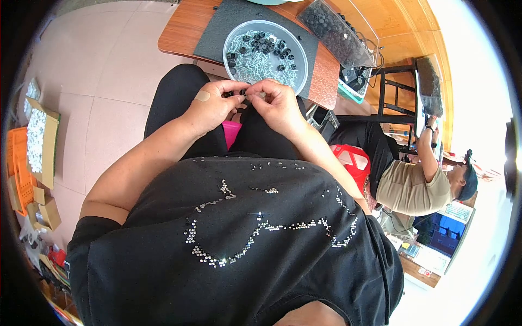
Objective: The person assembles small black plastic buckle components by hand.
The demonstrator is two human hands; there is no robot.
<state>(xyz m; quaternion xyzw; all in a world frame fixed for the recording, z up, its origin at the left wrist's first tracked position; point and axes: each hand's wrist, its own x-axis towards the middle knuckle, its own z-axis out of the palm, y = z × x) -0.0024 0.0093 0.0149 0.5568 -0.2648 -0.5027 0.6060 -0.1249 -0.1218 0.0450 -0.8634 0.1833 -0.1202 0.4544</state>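
My two hands meet above my lap, fingertips almost touching. Between the thumb and forefinger of my left hand (213, 101) is a small black part (243, 93), mostly hidden by the fingers. My right hand (276, 103) pinches close against it, and whatever lies in its fingertips is too small to make out. Just beyond the hands, a round translucent basin (305, 66) stands at the table's near edge. Inside it lie many silvery screws (254, 69) and several black knob-like plastic parts (266, 43).
A dark mat (209, 42) lies under the basin on the wooden table (178, 27). A clear bin of black parts (331, 32) stands at its right. Something pink (231, 132) shows between my legs. Another person (416, 185) sits to the right; cartons (50, 146) are at left.
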